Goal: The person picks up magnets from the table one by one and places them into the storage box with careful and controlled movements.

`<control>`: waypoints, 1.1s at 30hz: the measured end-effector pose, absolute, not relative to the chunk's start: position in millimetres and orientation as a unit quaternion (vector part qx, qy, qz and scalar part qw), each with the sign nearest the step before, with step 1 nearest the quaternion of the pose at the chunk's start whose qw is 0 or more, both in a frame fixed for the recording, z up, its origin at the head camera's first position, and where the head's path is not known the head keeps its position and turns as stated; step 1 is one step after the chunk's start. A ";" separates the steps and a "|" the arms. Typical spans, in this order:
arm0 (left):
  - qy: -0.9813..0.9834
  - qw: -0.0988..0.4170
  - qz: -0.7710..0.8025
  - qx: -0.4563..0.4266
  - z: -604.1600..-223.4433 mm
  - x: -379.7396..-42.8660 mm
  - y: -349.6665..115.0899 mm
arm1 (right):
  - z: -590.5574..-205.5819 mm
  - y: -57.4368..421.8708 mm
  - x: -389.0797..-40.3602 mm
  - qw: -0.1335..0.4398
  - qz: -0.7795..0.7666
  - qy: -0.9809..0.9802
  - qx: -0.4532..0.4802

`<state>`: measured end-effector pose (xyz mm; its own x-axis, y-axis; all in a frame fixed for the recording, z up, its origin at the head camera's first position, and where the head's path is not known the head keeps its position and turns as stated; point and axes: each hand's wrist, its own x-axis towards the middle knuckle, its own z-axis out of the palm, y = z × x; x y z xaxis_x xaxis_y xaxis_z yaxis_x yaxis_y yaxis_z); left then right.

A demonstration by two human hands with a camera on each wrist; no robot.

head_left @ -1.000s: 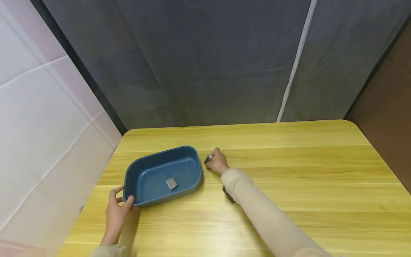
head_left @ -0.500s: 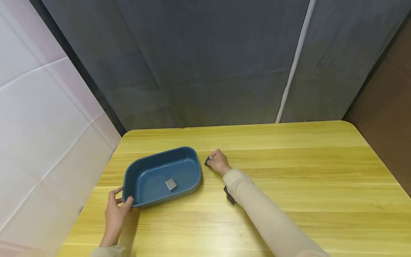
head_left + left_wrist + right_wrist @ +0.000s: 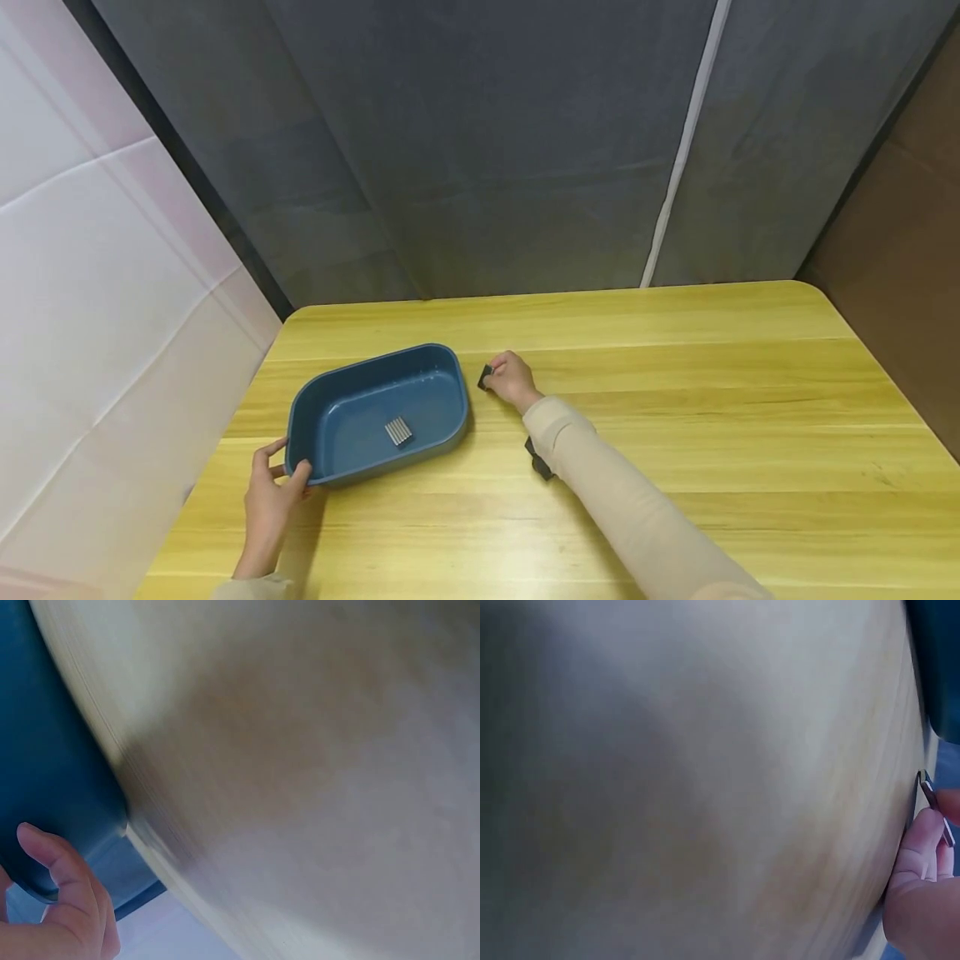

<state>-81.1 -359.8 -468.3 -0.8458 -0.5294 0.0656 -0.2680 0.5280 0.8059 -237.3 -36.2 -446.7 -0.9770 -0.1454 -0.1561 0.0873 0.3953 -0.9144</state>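
Observation:
A blue basin (image 3: 375, 417) with rounded corners rests on the wooden table. My left hand (image 3: 268, 504) grips its near left corner, thumb over the rim and fingers at the outer wall; the left wrist view shows the bent thumb (image 3: 67, 877) against the blue wall. Inside the basin lies a small silver ridged block (image 3: 399, 431), like a heat sink. Just right of the basin, my right hand (image 3: 513, 381) pinches a small dark flat piece (image 3: 485, 377). In the right wrist view this thin piece (image 3: 932, 799) stands edge-on between thumb and finger; its exact kind is unclear.
A black object (image 3: 538, 460) lies on the table (image 3: 712, 467), partly hidden under my right sleeve (image 3: 607, 475). A grey cloth partition (image 3: 487, 150) rises behind the far table edge. White cloth (image 3: 112, 292) hangs at the left, and a brown panel (image 3: 900, 275) stands at the right.
The piece in my right hand has tilted a little, its silvery face now looking darker. Both hands keep almost the same place, and the basin and ridged block stay put.

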 end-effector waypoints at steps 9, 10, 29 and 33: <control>-0.859 0.153 -0.428 0.235 -470.0 -83.2 -360.3 | -449.1 -34.3 -239.5 0.105 -0.570 0.814 -0.013; -0.859 0.153 -0.428 0.235 -468.5 -83.0 -359.2 | -449.2 -34.1 -239.9 0.107 -0.571 0.814 -0.015; -0.865 0.138 -0.429 0.220 -447.8 -77.3 -346.4 | -449.0 -25.0 -239.7 0.162 -0.631 0.758 -0.023; -0.866 0.146 -0.421 0.227 -452.9 -79.8 -347.9 | -447.5 -21.8 -240.7 0.180 -0.637 0.749 -0.023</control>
<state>-79.8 -347.9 -452.9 -0.8545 -0.5156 0.0628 -0.2696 0.5437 0.7948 -240.7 -21.8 -447.5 -0.9341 -0.2635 -0.2407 0.1952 0.1874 -0.9627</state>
